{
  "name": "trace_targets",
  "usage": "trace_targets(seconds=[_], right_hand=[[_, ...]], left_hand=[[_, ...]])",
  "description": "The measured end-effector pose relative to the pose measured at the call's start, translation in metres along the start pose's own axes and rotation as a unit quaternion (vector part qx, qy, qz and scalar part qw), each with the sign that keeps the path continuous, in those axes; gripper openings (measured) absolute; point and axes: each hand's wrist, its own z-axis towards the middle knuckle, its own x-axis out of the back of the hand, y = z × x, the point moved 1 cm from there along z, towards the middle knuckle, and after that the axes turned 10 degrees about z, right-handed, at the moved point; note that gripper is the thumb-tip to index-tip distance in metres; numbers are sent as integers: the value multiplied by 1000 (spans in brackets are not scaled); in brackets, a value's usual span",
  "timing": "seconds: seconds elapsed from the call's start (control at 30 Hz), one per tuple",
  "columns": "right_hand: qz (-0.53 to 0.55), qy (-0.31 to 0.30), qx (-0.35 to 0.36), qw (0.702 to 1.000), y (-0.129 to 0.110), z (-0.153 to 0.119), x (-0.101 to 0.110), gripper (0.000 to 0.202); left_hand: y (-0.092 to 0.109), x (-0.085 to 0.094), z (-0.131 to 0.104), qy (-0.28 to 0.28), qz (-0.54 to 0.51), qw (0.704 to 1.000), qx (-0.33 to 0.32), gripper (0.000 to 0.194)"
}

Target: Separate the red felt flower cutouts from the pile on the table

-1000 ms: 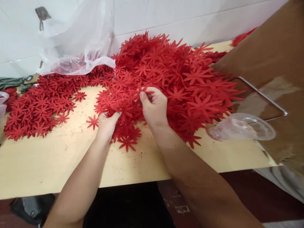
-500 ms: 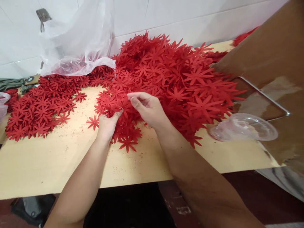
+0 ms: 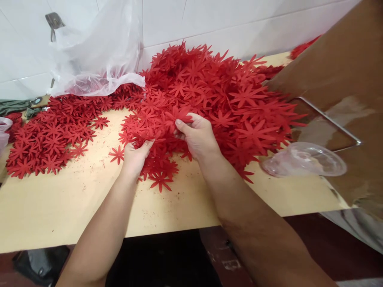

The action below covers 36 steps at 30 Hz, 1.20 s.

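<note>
On the bench (image 3: 98, 203), left to right, I see a left heap (image 3: 54, 131), 1 loose flower (image 3: 117, 154) and a right heap (image 3: 206, 91). A bag (image 3: 98, 56) is at the back edge; a tub (image 3: 324, 159) sits toward the right end.

matt clothlike red flowers (image 3: 251, 133), smooth pale wood-look tabletop (image 3: 98, 211), glossy clear plastic lid (image 3: 332, 161), glossy white tiles (image 3: 233, 20)

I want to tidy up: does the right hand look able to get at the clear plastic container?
Probably yes: nothing covers the clear plastic container. But the right hand holds a red flower-shaped piece, and part of the heap of red flower shapes lies between.
</note>
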Motion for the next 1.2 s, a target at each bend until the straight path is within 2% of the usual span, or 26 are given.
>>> trace_targets(seconds=[0.17, 0.3, 0.43, 0.6, 0.73, 0.87, 0.97, 1.1, 1.2], right_hand=[[-65, -51, 16, 996, -1, -3, -3, 47], [-77, -34, 23, 996, -1, -6, -6, 58], [-74, -44, 80, 993, -1, -6, -8, 43], [-108, -69, 55, 990, -1, -6, -5, 45], [-91, -59, 70, 992, -1, -8, -7, 44], [-46, -104, 80, 990, 3, -12, -15, 42], [-31, -129, 45, 990, 7, -13, -17, 39], [-44, -97, 31, 994, 8, -10, -12, 32], [-48, -81, 33, 995, 8, -10, -12, 33]], left_hand=[[-1, -1, 1, 0, -2, 1000, -7, 26], [-3, -1, 3, 14, 12, 1000, -17, 21], [-4, -1, 3, 12, 21, 999, -36, 23], [-3, 0, 1, -5, 13, 999, -44, 22], [3, -3, -5, -41, 5, 999, -9, 28], [4, -7, -10, -71, -6, 997, 23, 31], [0, -8, -8, -59, -14, 998, 12, 31], [-4, -6, -3, -16, -6, 1000, -19, 31], [-4, -7, -4, -33, -25, 999, -1, 31]])
